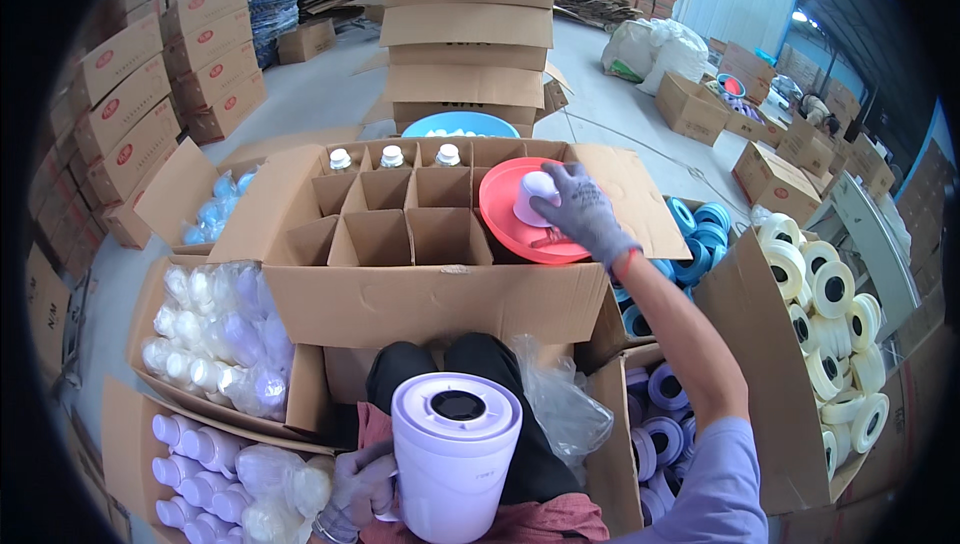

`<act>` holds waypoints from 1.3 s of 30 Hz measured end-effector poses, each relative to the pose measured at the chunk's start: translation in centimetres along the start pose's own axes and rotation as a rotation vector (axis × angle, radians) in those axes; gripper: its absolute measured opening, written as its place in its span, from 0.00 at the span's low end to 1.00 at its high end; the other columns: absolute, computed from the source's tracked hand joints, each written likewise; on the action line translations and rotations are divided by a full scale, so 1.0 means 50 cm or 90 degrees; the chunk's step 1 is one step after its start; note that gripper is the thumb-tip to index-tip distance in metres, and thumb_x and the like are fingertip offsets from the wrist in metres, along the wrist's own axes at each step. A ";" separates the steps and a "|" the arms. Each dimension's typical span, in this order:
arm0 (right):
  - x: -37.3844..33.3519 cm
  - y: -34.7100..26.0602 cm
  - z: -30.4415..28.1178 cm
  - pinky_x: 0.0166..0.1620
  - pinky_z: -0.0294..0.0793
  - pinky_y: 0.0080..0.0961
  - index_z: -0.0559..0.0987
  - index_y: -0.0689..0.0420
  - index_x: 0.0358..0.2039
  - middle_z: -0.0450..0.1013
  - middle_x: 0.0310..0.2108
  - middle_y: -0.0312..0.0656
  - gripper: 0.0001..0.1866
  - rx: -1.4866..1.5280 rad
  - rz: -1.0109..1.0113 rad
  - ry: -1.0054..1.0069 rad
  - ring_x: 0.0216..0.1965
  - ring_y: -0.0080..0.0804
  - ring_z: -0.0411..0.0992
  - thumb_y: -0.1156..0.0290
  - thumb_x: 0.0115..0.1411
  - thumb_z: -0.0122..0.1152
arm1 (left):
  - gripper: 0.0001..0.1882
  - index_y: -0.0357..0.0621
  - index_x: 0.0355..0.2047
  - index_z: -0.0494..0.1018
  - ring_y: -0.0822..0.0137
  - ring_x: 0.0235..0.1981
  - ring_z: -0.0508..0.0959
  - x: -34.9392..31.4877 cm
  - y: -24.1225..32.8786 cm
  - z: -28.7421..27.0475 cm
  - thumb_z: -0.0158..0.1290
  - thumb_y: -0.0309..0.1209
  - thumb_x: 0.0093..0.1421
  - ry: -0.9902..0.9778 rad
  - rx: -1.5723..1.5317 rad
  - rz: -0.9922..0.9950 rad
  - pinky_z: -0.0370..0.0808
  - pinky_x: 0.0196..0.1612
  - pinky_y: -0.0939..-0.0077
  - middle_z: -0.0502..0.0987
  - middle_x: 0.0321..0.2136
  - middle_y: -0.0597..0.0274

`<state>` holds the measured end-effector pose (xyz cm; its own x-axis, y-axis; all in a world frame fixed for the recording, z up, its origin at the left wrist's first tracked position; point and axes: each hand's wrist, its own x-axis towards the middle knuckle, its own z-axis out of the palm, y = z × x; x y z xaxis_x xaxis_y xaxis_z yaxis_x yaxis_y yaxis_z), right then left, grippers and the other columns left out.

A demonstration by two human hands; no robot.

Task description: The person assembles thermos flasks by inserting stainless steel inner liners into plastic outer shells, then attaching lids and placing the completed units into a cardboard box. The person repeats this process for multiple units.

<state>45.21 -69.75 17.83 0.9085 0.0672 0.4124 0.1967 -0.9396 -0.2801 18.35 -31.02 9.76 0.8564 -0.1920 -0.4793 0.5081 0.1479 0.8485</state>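
Observation:
My left hand [362, 489], in a grey glove, holds a white cylindrical canister [455, 454] with a lilac top and a round black opening, upright over my lap. My right hand [578, 209], also gloved, reaches forward and grips a small white cap [533, 196] lying on a red round lid [505, 212]. The red lid rests on the right part of an open cardboard box with dividers [400, 234]. Three white-capped bottles [391, 157] stand in the box's back row.
Boxes of bagged white and lilac bottles [215, 339] stand at my left. Blue tape rolls [660, 434] and cream tape rolls [830, 334] fill boxes at my right. A blue basin [460, 125] and stacked cartons [468, 34] stand behind the divided box.

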 end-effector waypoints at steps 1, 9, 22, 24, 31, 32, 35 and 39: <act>0.030 0.035 0.033 0.54 0.72 0.53 0.68 0.48 0.61 0.66 0.56 0.59 0.37 -0.042 0.001 0.011 0.56 0.60 0.68 0.46 0.55 0.64 | 0.14 0.33 0.45 0.73 0.82 0.08 0.57 0.010 -0.002 -0.008 0.50 0.32 0.66 -0.039 -0.159 -0.013 0.54 0.11 0.85 0.62 0.12 0.77; 0.017 -0.063 0.010 0.55 0.71 0.44 0.70 0.53 0.60 0.66 0.51 0.54 0.34 0.246 -0.168 0.186 0.51 0.54 0.68 0.61 0.54 0.69 | 0.24 0.59 0.18 0.58 0.81 0.08 0.48 0.112 0.026 -0.025 0.41 0.49 0.71 -0.350 -0.906 0.165 0.46 0.12 0.85 0.48 0.08 0.80; -0.459 -0.297 0.007 0.34 0.81 0.30 0.59 0.55 0.63 0.68 0.50 0.58 0.37 1.087 0.331 -0.292 0.42 0.42 0.76 0.42 0.64 0.54 | 0.28 0.56 0.17 0.59 0.80 0.08 0.49 0.125 0.039 0.043 0.38 0.56 0.71 -0.318 -0.800 0.270 0.50 0.12 0.85 0.49 0.08 0.79; -0.485 -0.254 0.093 0.25 0.76 0.16 0.64 0.55 0.63 0.71 0.44 0.59 0.46 1.421 0.533 -0.633 0.27 0.33 0.72 0.27 0.60 0.44 | 0.26 0.54 0.20 0.64 0.79 0.09 0.56 0.124 0.031 -0.008 0.37 0.53 0.72 -0.250 -0.602 0.308 0.58 0.15 0.84 0.55 0.09 0.78; -0.629 -0.213 0.178 0.18 0.71 0.20 0.77 0.57 0.50 0.78 0.30 0.50 0.42 1.298 0.451 -0.983 0.15 0.29 0.70 0.29 0.65 0.33 | 0.19 0.48 0.31 0.71 0.78 0.15 0.66 0.139 0.017 -0.099 0.43 0.47 0.71 -0.151 -0.308 0.326 0.67 0.20 0.83 0.67 0.16 0.74; -0.599 -0.201 0.152 0.19 0.72 0.20 0.77 0.57 0.49 0.78 0.30 0.49 0.40 1.212 0.470 -0.989 0.15 0.29 0.70 0.31 0.66 0.36 | 0.18 0.47 0.33 0.72 0.78 0.16 0.67 0.135 0.012 -0.109 0.44 0.47 0.71 -0.131 -0.296 0.325 0.67 0.21 0.83 0.68 0.17 0.74; -0.415 -0.188 0.000 0.27 0.77 0.21 0.78 0.58 0.48 0.80 0.31 0.46 0.27 0.569 0.055 -0.645 0.20 0.27 0.76 0.45 0.67 0.53 | 0.16 0.46 0.37 0.74 0.78 0.18 0.69 0.129 0.003 -0.120 0.46 0.45 0.70 -0.075 -0.259 0.316 0.68 0.23 0.83 0.70 0.20 0.73; -0.151 -0.069 -0.084 0.38 0.79 0.35 0.81 0.52 0.41 0.78 0.38 0.46 0.12 0.010 -0.098 -0.072 0.37 0.46 0.78 0.61 0.61 0.61 | 0.17 0.43 0.44 0.76 0.78 0.22 0.72 0.138 -0.018 -0.093 0.50 0.43 0.68 -0.033 -0.109 0.234 0.70 0.25 0.82 0.74 0.24 0.72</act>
<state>36.13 -68.43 19.32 0.9027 0.2472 0.3521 0.3410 -0.9102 -0.2353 24.24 -27.97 4.63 0.9804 -0.1434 -0.1350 0.1800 0.3743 0.9097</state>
